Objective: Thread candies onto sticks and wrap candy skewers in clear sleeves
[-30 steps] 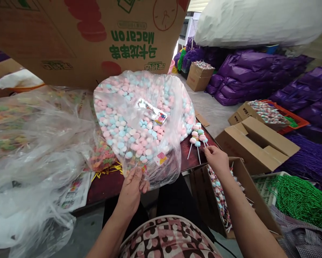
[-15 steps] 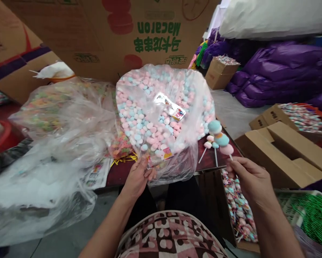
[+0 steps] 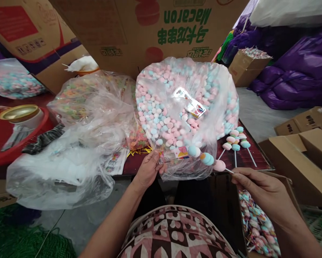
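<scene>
My right hand (image 3: 263, 188) pinches the white stick of a marshmallow skewer (image 3: 208, 158), which points left and carries blue, white, orange and pink pieces. Its tip is close to a small clear printed wrapper (image 3: 180, 153). The fingers of my left hand (image 3: 150, 168) are closed on the wrapper's near end. Behind both hands lies a large clear bag of pink, blue and white marshmallows (image 3: 166, 120), with a shiny printed packet (image 3: 190, 102) on top. Several finished skewers (image 3: 235, 141) lie on the dark red table (image 3: 257, 157) to the right.
Left of the marshmallows are a bag of coloured gummies (image 3: 77, 96), crumpled clear plastic (image 3: 69, 172) and a red basin (image 3: 45, 122). A large carton (image 3: 118, 36) rises behind. Below my right hand is a box of wrapped skewers (image 3: 257, 222); an open carton (image 3: 292, 161) stands at right.
The skewer in my right hand has swung from pointing up to lying leftward, its tip now near the wrapper. My left hand keeps its hold. The view has shifted left.
</scene>
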The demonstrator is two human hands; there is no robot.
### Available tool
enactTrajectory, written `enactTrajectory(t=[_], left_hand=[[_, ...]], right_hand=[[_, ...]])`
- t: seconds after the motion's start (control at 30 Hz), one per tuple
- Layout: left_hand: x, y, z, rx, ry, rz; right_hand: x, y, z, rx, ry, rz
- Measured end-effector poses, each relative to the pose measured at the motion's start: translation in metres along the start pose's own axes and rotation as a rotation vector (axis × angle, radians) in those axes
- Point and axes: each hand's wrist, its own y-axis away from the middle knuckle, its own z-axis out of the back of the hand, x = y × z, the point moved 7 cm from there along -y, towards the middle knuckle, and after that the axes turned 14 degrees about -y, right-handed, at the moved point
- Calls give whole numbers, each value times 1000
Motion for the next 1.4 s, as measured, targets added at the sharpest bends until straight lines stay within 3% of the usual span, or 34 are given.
enactTrajectory(t=[0.23, 0.7, 0.87, 1.0, 1.23, 1.33, 1.4], left_hand=[[-2, -3, 10, 49, -89, -27], [3, 1, 6, 100, -57, 52], [11, -3, 3, 122, -178, 38], [12, 0, -2, 194, -307, -10], [7, 2, -7, 239, -547, -78], [8, 1, -6, 217, -563, -85], [9, 1, -4, 187, -548, -91]], right_hand=[[4, 0, 12, -7, 45, 31], [5, 3, 4, -24, -234, -4], [25, -2, -41, 57, -583, 3], [36, -5, -83, 146, -738, -29], [39, 8, -123, 335, -693, -79], [33, 17, -141, 449, -689, -133], [28, 18, -145, 452, -627, -99]])
